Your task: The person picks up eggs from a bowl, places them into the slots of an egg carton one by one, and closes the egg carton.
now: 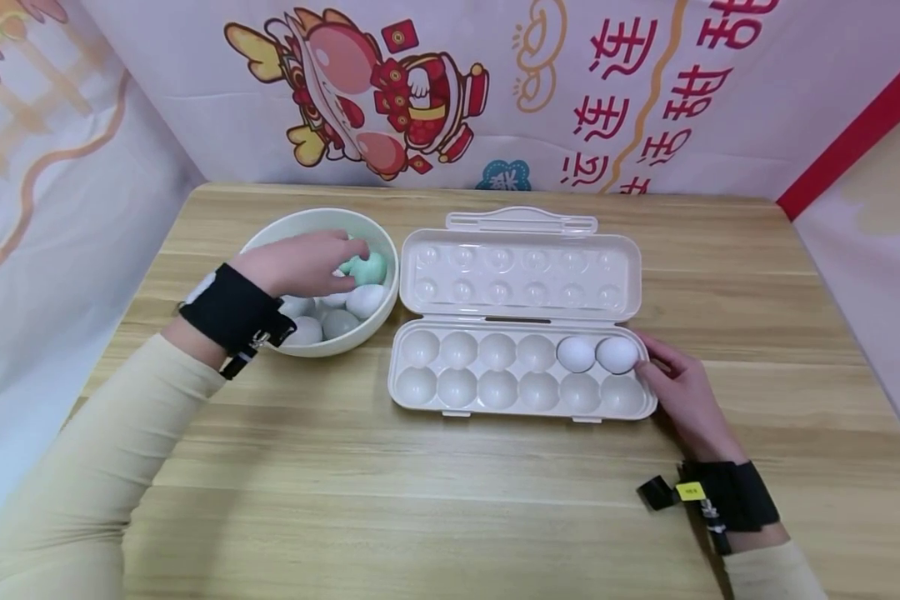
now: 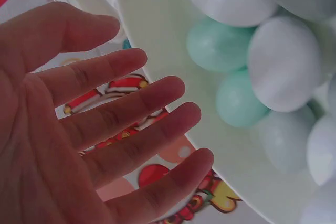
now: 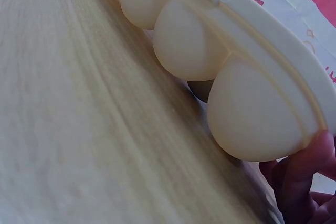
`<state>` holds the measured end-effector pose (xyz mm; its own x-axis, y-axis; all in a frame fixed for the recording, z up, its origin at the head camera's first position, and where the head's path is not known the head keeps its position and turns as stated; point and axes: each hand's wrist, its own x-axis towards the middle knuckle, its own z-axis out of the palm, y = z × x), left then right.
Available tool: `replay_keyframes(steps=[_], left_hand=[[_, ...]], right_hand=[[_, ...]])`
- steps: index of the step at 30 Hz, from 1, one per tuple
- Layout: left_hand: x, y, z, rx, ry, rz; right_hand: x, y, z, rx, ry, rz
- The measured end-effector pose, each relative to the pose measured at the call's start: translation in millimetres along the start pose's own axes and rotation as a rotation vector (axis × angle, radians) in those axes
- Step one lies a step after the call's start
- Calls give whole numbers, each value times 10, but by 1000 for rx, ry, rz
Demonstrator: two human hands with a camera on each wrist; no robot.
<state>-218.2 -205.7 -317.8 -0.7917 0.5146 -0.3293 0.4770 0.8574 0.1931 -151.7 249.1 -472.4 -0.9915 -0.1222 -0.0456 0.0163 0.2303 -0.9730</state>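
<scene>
My left hand [image 1: 307, 260] reaches over the pale round bowl [image 1: 386, 321], its fingertips close by a mint-green egg [image 1: 372, 268]. In the left wrist view the fingers are spread and nothing lies between them, with green and white eggs [image 2: 286, 64] beyond. With thumb and fingers, my right hand [image 1: 678, 392] pinches the right end of the open egg carton [image 1: 497, 389]. Seen from the right wrist, the thumb presses the rim beside a rounded egg cup [image 3: 257, 114]. Two white eggs [image 1: 576, 354] sit in the rightmost cups of the far row.
The carton's lid [image 1: 521, 283] lies folded back behind the cups, its handle [image 1: 521, 222] toward the printed backdrop [image 1: 570, 92]. The bowl stands just left of the carton on the wooden table [image 1: 450, 500]. More white and grey eggs [image 1: 366, 300] fill the bowl.
</scene>
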Motion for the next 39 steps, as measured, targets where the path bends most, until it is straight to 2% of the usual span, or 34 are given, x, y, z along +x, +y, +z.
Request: replay_keyframes(steps=[4,8,16,23,33,39], left_hand=[[-64,-173,19,-34,-14,-33],[-110,-340,51,-27,-37,-87],[-171,-584,113,-5,-64,-153],[-198,-651,82,8,-103,-245],[-229,-674,32,-31,-169,-299],[-258,-703,17,-34,-188,-308]], right_hand=[[8,-3,-1,-18,3,1],[17,5,-1,-74,2,-4],[23,7,12,-34,-9,5],[5,-1,13,-55,-14,27],[2,3,4,12,-9,6],[-1,1,-3,24,-15,15]])
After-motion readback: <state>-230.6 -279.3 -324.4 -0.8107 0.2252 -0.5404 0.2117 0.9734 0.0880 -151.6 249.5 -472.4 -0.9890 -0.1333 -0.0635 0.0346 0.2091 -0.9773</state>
